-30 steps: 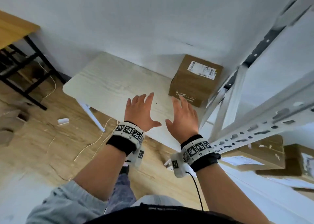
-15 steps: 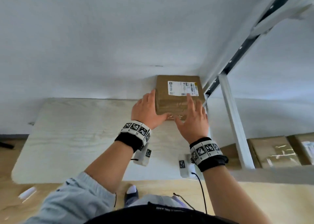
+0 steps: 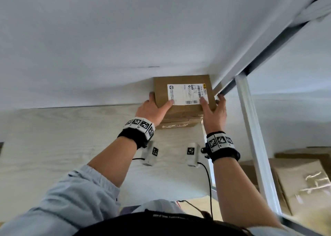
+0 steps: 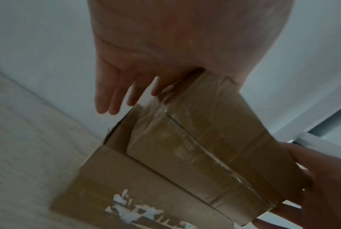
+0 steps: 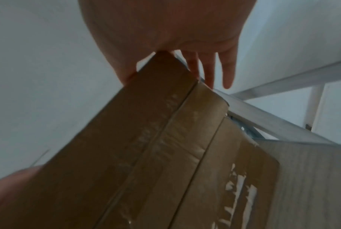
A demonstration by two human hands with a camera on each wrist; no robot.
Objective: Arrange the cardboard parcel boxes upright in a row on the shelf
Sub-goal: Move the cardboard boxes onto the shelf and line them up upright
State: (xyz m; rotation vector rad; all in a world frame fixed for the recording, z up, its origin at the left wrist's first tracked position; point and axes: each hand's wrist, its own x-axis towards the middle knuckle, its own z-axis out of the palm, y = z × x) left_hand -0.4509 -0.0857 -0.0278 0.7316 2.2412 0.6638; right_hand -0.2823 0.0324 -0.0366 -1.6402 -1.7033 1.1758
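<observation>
Both arms reach forward, left hand [image 3: 152,108] and right hand [image 3: 214,110] clasping the parcel box [image 3: 182,94] in a two-sided grip.

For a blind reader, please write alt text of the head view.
Two bare hands, left hand and right hand, grip a brown cardboard parcel box with a white label, on a pale wooden table beside a white metal shelf.

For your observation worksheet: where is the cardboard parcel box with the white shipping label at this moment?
In the head view the parcel box sits at the table's far right corner, against the wall beside the shelf frame, held between the left hand and right hand.
</observation>
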